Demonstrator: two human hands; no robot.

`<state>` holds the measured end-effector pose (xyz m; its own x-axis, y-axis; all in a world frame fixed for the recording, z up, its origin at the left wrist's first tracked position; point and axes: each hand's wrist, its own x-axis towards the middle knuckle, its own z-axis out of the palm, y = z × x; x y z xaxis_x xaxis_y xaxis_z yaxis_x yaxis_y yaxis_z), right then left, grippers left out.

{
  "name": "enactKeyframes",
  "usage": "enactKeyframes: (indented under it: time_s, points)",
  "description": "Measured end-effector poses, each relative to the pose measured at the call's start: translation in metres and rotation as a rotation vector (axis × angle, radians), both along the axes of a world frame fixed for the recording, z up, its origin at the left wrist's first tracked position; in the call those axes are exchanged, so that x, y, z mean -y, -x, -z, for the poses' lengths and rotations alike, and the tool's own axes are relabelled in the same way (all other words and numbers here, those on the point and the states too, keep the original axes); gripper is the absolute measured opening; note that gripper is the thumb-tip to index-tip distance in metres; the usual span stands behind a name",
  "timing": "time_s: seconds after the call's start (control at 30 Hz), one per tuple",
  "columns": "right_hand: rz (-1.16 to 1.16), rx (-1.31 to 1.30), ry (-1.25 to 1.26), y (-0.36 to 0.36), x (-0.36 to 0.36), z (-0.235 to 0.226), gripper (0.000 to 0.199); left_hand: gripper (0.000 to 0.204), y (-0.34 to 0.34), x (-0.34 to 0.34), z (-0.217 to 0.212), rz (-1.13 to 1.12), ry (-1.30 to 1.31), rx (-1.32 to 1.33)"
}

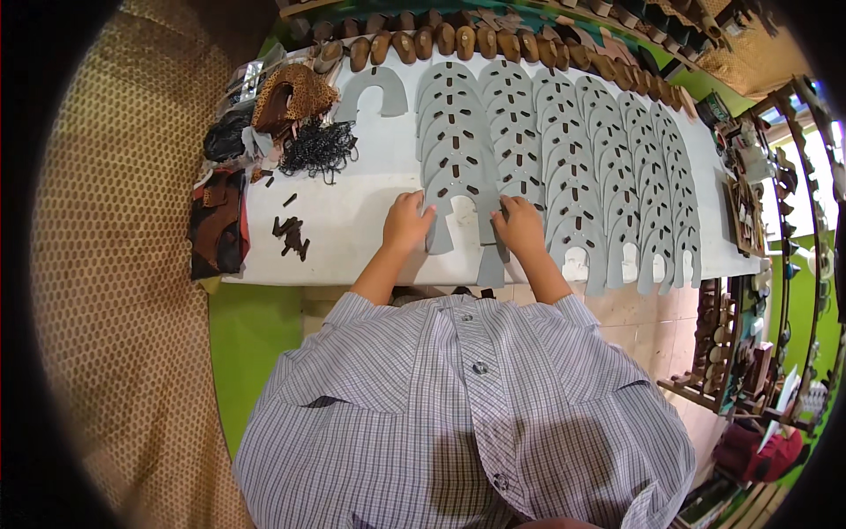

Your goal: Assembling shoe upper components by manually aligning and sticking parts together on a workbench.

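A grey U-shaped shoe upper piece (pixel 438 231) lies at the near end of a column of overlapping pieces, its curve pointing away from me. My left hand (pixel 408 222) rests at its left edge, thumb touching it and fingers apart from the thumb. On the opposite side, my right hand (pixel 520 227) lies open over its right leg, fingertips reaching the neighbouring column. Small dark brown strips (pixel 456 143) sit on the overlapped pieces. Several more columns of grey uppers (pixel 573 198) extend to the right, with similar strips on them.
Loose brown strips (pixel 291 236) and a tangle of black cords (pixel 317 148) lie on the white table (pixel 352 203) at left. Beyond are leopard-patterned material (pixel 295 93), a single grey upper (pixel 350 93) and a row of brown shoe lasts (pixel 445 40). Shelves (pixel 780 264) stand right.
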<state>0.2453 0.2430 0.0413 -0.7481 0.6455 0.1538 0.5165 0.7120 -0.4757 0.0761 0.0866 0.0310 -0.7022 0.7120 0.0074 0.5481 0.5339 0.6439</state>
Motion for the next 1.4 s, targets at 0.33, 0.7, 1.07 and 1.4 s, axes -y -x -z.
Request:
enactKeyframes:
  time_s: [0.33,0.7,1.07,1.4]
  points:
    - [0.086,0.164,0.142,0.019,-0.011,0.007,0.04,0.036,0.022,-0.017,0.012,-0.127,-0.062,0.244]
    - [0.129,0.138,0.21,0.02,-0.01,0.011,0.039,0.034,0.022,-0.019,0.003,-0.161,-0.039,0.359]
    - [0.195,0.074,-0.089,0.038,0.004,0.003,0.04,0.025,0.057,-0.01,0.013,-0.135,-0.061,0.465]
    - [0.025,-0.023,0.029,0.113,0.023,-0.002,0.026,0.017,0.164,0.004,-0.025,-0.132,-0.087,-0.083]
